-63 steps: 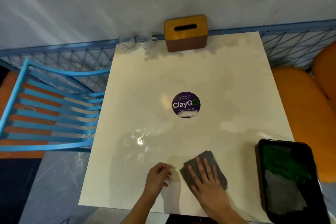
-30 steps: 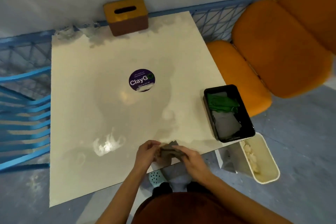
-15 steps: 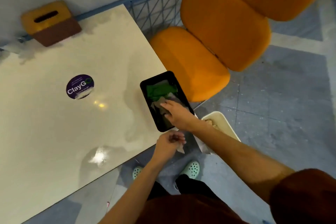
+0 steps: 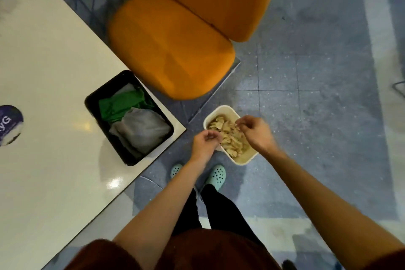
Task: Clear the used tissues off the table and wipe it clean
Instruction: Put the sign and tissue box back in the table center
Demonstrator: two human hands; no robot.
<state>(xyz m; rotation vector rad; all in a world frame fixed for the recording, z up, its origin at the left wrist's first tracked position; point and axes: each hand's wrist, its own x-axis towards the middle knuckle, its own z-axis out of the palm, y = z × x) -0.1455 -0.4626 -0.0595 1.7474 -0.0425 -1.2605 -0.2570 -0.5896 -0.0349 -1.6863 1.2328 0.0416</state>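
Where the hands are: both hang over a cream bin that stands on the floor, just right of the corner of the surface.
Left hand: above the bin's left rim, fingers curled inward; whether it pinches anything cannot be told.
Right hand: above the bin's far right side, fingertips drawn together just over the tissues; a grip on one cannot be made out.
Tissues: crumpled, beige, piled inside the bin.
Surface: pale and glossy, filling the left of the view, with part of a round purple sticker at the left edge.
Tray: black, on the surface close to its right corner.
Cloths: a green cloth in the far half of the tray and a grey cloth in the near half, touching.
Chair: orange, padded, beyond the tray and bin.
Feet: mint clogs on the blue-grey floor, near the bin.
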